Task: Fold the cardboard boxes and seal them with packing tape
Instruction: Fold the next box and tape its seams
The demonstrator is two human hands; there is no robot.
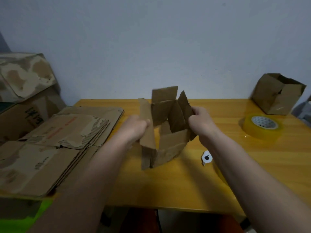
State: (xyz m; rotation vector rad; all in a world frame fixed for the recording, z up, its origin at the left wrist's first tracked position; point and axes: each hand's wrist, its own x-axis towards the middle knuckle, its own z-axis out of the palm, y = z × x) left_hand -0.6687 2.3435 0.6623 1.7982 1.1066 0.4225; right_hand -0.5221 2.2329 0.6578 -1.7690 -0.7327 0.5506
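A person's left hand (134,126) pinches the tall left flap of a small brown cardboard box (165,132), thumb curled over the flap's edge, while the right hand (201,121) grasps the right flap, fingers wrapped round its torn corrugated edge. The box stands between the two hands at the centre of the yellow wooden table (185,185), open end up, its four flaps raised; the far flap rises at twelve o'clock, the near wall faces six o'clock. Both hands sit level with the rim, the left at nine o'clock of the box, the right at three, each equally near, so the flaps lie directly inward from either grip; folding them looks like a matter of pressing toward the middle. The box's longer side appears to run from nine to three o'clock, though blur makes that uncertain. At three o'clock, well apart from the right hand, lies a roll of clear yellowish packing tape (262,126); beyond it at two o'clock stands an open, dented brown carton (276,95). A small white disc with a black mark (206,158) lies just beside the right forearm. At nine o'clock lies a stack of flattened, worn cardboard sheets (55,142).
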